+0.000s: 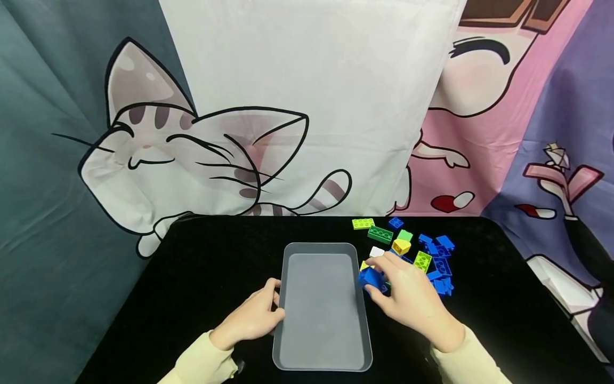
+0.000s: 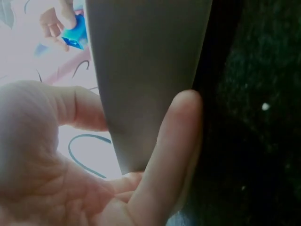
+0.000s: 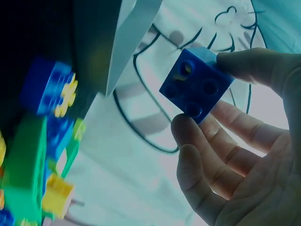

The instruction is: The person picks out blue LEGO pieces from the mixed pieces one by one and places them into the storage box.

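Observation:
A grey rectangular tray (image 1: 321, 312) with low rounded walls lies on the black table. My left hand (image 1: 251, 316) holds it at its left side, thumb at the rim; in the left wrist view, fingers (image 2: 181, 127) bend against its wall (image 2: 146, 70). Just beyond the tray's right wall, my right hand (image 1: 414, 296) pinches a blue toy brick (image 1: 371, 278) between thumb and fingertips. In the right wrist view that blue brick turns its studded face, with four-stud pattern, to the camera, and the fingers touch its edges.
Loose toy bricks lie right of the tray: a cluster of blue bricks (image 1: 442, 266), a dark green brick (image 1: 380, 234), a lime brick (image 1: 422, 261), a yellow brick (image 1: 401, 246) and a white brick (image 1: 376, 252). A cat-print cloth (image 1: 336, 80) hangs behind the table.

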The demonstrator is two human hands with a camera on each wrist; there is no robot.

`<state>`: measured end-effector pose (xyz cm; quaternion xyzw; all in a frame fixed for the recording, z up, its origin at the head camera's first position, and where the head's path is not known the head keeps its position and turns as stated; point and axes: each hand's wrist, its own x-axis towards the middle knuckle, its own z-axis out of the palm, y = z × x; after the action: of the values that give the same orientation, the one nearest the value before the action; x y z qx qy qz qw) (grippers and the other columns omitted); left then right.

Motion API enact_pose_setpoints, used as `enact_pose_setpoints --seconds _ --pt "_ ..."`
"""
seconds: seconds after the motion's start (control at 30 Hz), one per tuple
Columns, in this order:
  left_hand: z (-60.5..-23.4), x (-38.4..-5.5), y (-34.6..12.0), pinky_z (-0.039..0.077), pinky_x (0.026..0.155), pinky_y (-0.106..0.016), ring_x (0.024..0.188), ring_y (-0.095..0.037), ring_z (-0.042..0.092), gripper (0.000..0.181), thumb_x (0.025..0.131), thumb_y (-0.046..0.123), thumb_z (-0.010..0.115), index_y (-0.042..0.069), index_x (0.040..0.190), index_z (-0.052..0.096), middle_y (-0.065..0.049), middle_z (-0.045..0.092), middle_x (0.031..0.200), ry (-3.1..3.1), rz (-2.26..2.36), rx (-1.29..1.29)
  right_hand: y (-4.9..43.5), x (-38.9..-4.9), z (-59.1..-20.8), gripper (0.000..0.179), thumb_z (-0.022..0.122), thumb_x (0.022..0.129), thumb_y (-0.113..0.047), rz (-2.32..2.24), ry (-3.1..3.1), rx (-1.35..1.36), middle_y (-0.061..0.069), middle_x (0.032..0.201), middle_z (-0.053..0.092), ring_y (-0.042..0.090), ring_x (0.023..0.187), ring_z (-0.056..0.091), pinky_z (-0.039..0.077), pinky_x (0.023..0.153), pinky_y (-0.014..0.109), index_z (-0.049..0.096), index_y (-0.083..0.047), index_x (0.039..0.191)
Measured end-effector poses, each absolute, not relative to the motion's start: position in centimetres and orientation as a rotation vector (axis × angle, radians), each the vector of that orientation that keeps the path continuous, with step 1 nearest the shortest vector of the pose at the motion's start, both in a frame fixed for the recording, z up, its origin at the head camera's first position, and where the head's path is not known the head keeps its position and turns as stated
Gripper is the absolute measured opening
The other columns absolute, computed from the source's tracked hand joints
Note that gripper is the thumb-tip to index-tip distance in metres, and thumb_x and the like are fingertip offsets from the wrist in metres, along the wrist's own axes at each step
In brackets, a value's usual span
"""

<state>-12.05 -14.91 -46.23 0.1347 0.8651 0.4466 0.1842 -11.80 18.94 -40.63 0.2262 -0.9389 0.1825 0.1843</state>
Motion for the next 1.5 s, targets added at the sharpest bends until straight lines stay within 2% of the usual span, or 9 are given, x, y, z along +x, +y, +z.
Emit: enact_pose_setpoints --seconds 0.33,0.43,0.53,0.6,0.7,1.03,1.1,1.37,1.5 --pt "-47.2 -13.2 -15.8 0.062 0.056 -0.03 0.067 -0.018 0.07 0.057 0.09 0.007 0.055 -0.003 0.144 0.039 -0.012 0.057 0.1 2.335 1.328 0.399 14.8 -11.4 -40.9 0.046 0.088 0.08 -0.032 0.593 -2.672 0.841 -0.006 0.104 0.067 0.003 0.078 0.057 0.059 0.07 0.019 0.069 -0.019 0.12" --pt "-47.3 -13.5 -15.9 0.063 0.057 -0.031 0.067 -0.018 0.069 0.058 0.091 0.007 0.055 -0.003 0.146 0.038 -0.012 0.056 0.101 2.302 1.338 0.412 14.5 -11.2 -41.0 0.065 0.086 0.08 -0.042 0.592 -2.748 0.886 -0.003 0.12 0.066 0.007 0.092 0.062 0.062 0.081 0.027 0.064 -0.017 0.135" --pt "-47.3 -13.7 -16.0 0.063 0.057 -0.031 0.067 -0.018 0.069 0.06 0.091 0.006 0.055 -0.002 0.147 0.036 -0.012 0.056 0.102 2.285 1.343 0.421 14.9 -11.0 -41.0 0.085 0.085 0.079 -0.053 0.58 -2.825 0.892 0.002 0.142 0.059 0.017 0.117 0.064 0.06 0.098 0.041 0.054 -0.016 0.149" --pt "-47.2 -13.7 -16.1 0.063 0.057 -0.031 0.068 -0.018 0.068 0.062 0.09 0.006 0.055 -0.002 0.148 0.036 -0.011 0.056 0.102 2.278 1.355 0.423 15.6 -11.0 -41.1 0.09 0.084 0.078 -0.056 0.553 -2.845 0.871 0.004 0.151 0.054 0.024 0.129 0.061 0.057 0.105 0.048 0.051 -0.016 0.152" --pt "-47.1 -13.6 -16.3 0.062 0.056 -0.032 0.069 -0.018 0.068 0.064 0.089 0.006 0.056 -0.001 0.149 0.035 -0.011 0.056 0.102 2.274 1.365 0.422 17.2 -11.0 -41.4 0.092 0.083 0.078 -0.06 0.52 -2.848 0.826 0.006 0.156 0.051 0.029 0.136 0.058 0.055 0.107 0.051 0.051 -0.017 0.152" --pt "-47.6 -13.8 -16.3 0.062 0.057 -0.032 0.07 -0.016 0.067 0.064 0.091 0.009 0.056 0.002 0.151 0.035 -0.01 0.058 0.105 2.279 1.311 0.418 24.3 -11.1 -42.9 0.086 0.085 0.079 -0.053 0.444 -2.854 0.657 0.012 0.152 0.054 0.034 0.126 0.062 0.054 0.102 0.061 0.054 -0.014 0.149" --pt "-47.7 -13.8 -16.4 0.062 0.058 -0.032 0.071 -0.016 0.067 0.064 0.091 0.01 0.056 0.002 0.151 0.035 -0.009 0.058 0.105 2.282 1.295 0.418 25.7 -11.0 -43.1 0.086 0.086 0.078 -0.051 0.43 -2.857 0.625 0.014 0.149 0.055 0.039 0.13 0.059 0.053 0.101 0.064 0.055 -0.012 0.148" --pt "-47.7 -13.8 -16.5 0.062 0.059 -0.033 0.074 -0.018 0.067 0.066 0.093 0.012 0.056 0.002 0.153 0.033 -0.009 0.057 0.107 2.278 1.28 0.427 29.9 -10.7 -44.1 0.081 0.089 0.075 -0.047 0.353 -2.838 0.563 0.019 0.141 0.058 0.04 0.122 0.06 0.054 0.096 0.065 0.061 -0.005 0.139" --pt "-47.7 -13.9 -16.5 0.062 0.059 -0.032 0.074 -0.018 0.067 0.067 0.092 0.012 0.056 0.002 0.154 0.032 -0.009 0.057 0.107 2.281 1.274 0.429 31.0 -10.7 -44.8 0.072 0.09 0.076 -0.041 0.323 -2.823 0.574 0.019 0.137 0.06 0.039 0.119 0.061 0.055 0.094 0.064 0.065 -0.005 0.133"
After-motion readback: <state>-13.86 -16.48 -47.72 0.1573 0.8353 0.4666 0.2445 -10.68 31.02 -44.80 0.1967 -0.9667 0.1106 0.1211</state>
